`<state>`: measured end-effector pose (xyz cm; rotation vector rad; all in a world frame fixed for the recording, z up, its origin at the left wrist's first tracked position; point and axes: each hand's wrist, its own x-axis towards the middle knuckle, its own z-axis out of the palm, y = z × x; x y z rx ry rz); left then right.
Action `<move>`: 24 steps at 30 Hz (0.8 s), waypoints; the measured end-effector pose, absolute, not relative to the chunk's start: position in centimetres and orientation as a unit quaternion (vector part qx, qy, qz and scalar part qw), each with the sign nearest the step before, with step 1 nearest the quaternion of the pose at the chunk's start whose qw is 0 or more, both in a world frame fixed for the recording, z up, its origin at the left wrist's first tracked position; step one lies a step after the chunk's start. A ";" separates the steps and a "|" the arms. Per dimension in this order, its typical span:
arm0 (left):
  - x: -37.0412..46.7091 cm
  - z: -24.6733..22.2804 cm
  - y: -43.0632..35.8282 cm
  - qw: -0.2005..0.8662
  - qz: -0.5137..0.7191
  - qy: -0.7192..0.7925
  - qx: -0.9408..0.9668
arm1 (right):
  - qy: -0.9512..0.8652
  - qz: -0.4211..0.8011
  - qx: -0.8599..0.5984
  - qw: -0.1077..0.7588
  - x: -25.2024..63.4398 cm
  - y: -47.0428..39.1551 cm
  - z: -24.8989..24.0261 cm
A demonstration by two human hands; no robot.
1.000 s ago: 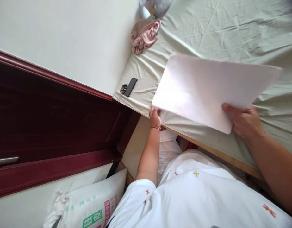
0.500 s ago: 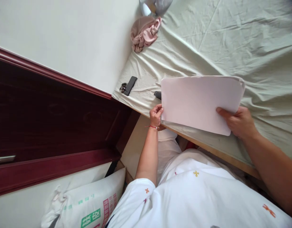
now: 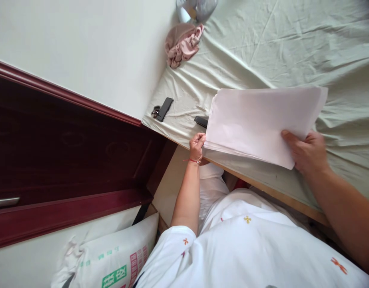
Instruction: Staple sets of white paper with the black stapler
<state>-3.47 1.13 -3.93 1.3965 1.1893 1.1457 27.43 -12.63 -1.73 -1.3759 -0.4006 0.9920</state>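
Note:
A stack of white paper sheets with rounded corners is held low over the cloth-covered surface, its left edges slightly fanned. My right hand grips the stack at its lower right, thumb on top and fingers underneath, out of sight. At the lower left corner, the pinched fingertips of my left hand hold the sheets' edge. A black flat object, partly hidden by the paper, lies just beyond my left hand. Farther left rests another black bar-shaped object with small dark metal pieces beside it.
Wrinkled pale green cloth covers the surface, which has a wooden front edge. A crumpled pink cloth and a clear plastic bag lie by the wall. At left are a dark red door and a printed white sack.
The right side of the stack has shifted right and slightly up with my right hand. The sheets now fan apart at the left edge; my left hand has hardly moved.

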 end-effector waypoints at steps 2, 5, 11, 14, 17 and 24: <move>-3.5 -3.8 1.1 0.473 0.466 0.480 0.573 | -0.159 0.425 -0.600 0.659 27.4 -12.4 -1.5; -3.3 -3.7 1.2 0.441 0.466 0.497 0.584 | -0.149 0.417 -0.597 0.670 27.3 -12.2 -1.4; -3.3 -3.9 1.3 0.403 0.462 0.510 0.603 | -0.151 0.411 -0.591 0.678 27.2 -12.1 -1.5; -3.5 -3.8 1.2 0.430 0.458 0.502 0.595 | -0.145 0.411 -0.586 0.683 27.2 -12.1 -1.6; -3.5 -3.7 1.0 0.451 0.452 0.494 0.590 | -0.141 0.410 -0.582 0.688 27.3 -12.1 -1.6; -3.2 -3.5 1.0 0.399 0.447 0.505 0.621 | -0.151 0.412 -0.581 0.686 27.2 -12.2 -1.6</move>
